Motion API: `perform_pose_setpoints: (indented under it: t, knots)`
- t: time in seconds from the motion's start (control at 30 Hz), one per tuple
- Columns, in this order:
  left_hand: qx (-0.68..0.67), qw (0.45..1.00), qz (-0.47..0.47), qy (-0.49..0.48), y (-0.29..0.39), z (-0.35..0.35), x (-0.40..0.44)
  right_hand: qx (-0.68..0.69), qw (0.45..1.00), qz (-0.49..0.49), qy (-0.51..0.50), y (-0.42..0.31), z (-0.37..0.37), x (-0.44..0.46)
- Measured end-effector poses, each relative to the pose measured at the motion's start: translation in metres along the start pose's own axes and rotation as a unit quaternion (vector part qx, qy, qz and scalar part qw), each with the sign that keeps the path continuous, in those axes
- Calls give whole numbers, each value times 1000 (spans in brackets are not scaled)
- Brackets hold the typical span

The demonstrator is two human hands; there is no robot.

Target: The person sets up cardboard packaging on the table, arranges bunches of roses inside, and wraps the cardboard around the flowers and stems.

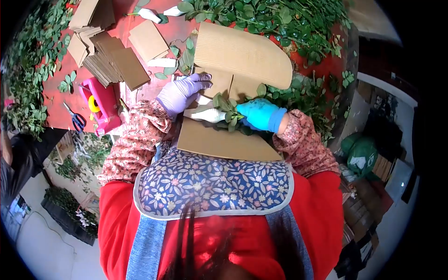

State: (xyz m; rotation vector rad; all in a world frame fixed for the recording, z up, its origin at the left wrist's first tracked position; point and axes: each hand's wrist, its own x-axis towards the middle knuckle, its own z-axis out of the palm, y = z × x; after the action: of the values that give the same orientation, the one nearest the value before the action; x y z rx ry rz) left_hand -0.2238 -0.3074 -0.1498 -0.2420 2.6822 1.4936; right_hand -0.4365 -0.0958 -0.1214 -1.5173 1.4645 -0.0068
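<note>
At the right hand (261,115), blue glove, fingers are curled shut around leafy stems (227,111); leaves cover the fingertips, so exact contact isn't readable. Out of that grip toward the left: white-wrapped head (208,115), contents hidden by the wrap. Second white piece (202,100) just beyond it, mostly covered. Left hand (184,93), purple glove, is left of the grip and slightly beyond, fingers laid over the cardboard (242,56); thumb side hidden, can't tell if it's pinching anything. Cardboard's ribbed flap is beyond the grip; nearer flap (226,142) on the wearer's side, join between them obscured. Well left of the grip: pink tape dispenser (112,109), scissors (78,121), card stack (128,70). Beyond and right: leaf pile (280,14), cut off at top. Red table (55,100) underneath, largely covered.
</note>
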Motion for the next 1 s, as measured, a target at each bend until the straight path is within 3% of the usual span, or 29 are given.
perform_pose_setpoints:
  t: [0.07, 0.17, 0.27, 0.3, 0.4, 0.47, 0.57, 0.63, 0.73, 0.8, 0.83, 0.87, 1.0]
  knots:
    - [-23, 1000, 0, -6, -4, 6, 0, -29, 999, -25, 24, -1, -3, -1]
    - [-35, 990, 36, 128, 0, 14, -7, -40, 997, -48, 53, 4, -3, -7]
    - [-24, 998, -36, 37, 4, 3, -25, -61, 993, -55, 90, 7, -4, -16]
    - [-77, 996, -20, 39, 5, 9, -28, -60, 993, -50, 87, 10, -1, -18]
    - [15, 1000, -17, -13, 21, 7, -23, -55, 991, -44, 113, 5, -4, -24]
    - [-5, 1000, 7, -7, 8, 19, -23, -50, 993, -31, 98, -1, -12, -28]
    - [-44, 998, 37, -24, 13, 22, -19, -74, 970, -45, 227, -5, -15, -34]
    - [-8, 997, 47, -68, 13, 20, -16, -91, 972, -32, 216, -9, -17, -28]
    - [41, 998, 48, -16, 15, 25, -22, -85, 966, -74, 231, -16, -4, -8]
    - [12, 998, 67, -4, 13, 25, -22, -94, 989, -16, 114, -21, 4, -1]
    - [59, 997, 51, -10, 17, 19, -21, -95, 989, -31, 111, -18, 4, -1]
    - [106, 994, 34, -15, 19, 16, -21, -92, 989, -31, 112, -17, 4, -2]
    - [90, 995, 51, 1, 23, 19, -15, -59, 974, -97, 194, -13, -2, -11]
